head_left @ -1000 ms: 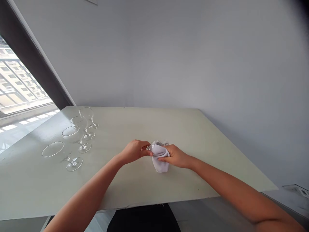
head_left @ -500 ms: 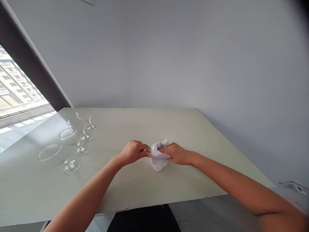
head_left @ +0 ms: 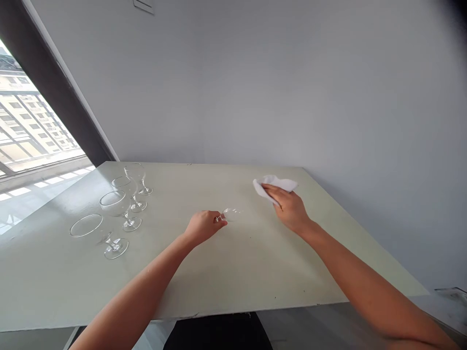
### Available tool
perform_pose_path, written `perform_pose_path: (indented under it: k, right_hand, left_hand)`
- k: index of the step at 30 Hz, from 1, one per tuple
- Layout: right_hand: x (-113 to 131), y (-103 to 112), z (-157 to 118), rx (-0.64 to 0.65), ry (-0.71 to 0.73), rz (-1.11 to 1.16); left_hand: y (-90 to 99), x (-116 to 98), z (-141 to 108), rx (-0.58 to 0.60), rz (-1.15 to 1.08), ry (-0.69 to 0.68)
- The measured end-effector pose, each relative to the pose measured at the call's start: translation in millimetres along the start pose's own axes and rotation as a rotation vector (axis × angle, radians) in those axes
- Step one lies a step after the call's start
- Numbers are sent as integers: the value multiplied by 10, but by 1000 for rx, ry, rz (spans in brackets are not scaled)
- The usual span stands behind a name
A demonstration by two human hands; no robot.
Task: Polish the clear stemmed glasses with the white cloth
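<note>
In right fingers, plain cloth

White cloth now off the clear glass, right grip moved away with it, farther right

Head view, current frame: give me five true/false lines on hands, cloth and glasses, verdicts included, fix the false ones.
1. The right hand holds a white cloth. True.
2. The left hand holds a clear glass. True.
3. The white cloth is wrapped around the clear glass. False: it is apart from it, off to the right.
4. Only two stemmed glasses stand at the left of the table. False: four stemmed glasses stand there, on the left part of the table.
5. The stemmed glasses stand with their rims up. True.
</note>
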State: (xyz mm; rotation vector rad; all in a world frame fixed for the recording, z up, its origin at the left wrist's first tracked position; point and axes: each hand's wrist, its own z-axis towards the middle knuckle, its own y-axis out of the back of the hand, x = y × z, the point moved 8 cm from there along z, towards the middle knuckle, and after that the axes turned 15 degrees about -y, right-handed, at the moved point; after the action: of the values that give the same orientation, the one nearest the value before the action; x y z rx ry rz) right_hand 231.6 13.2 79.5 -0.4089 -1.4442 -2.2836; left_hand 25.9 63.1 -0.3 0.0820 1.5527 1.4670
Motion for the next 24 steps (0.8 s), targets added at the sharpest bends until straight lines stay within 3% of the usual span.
perform_pose_path:
  k: [4, 6, 8, 11, 13, 15, 18, 22, 24]
  right_hand:
    - [711, -395, -265, 265, 336, -39]
    - [881, -581, -289, 378, 366, 17]
    - [840, -675, -155, 436, 242, 112]
    - [536, -780, 87, 618, -75, 330]
    - [348, -876, 141, 814, -298, 578]
    - [212, -955, 162, 888, -519, 896]
    - [93, -1091, 192, 727, -708, 1228]
    - [120, -1293, 139, 404, -810, 1519]
    - [216, -1345, 95, 298, -786, 1555]
  left_hand:
    - [-49, -131, 2, 0, 275, -114]
    - [-61, -211, -6, -26, 396, -191]
    - [-57, -275, -18, -70, 458, -266]
    - [-48, -328, -33, -115, 450, -342]
    - [-45, -334, -34, -127, 398, -348]
    - [-41, -306, -25, -132, 301, -297]
    - [-26, -233, -9, -169, 98, -177]
    - [-10, -64, -9, -294, -169, 12]
    - [-72, 33, -13, -335, -354, 97]
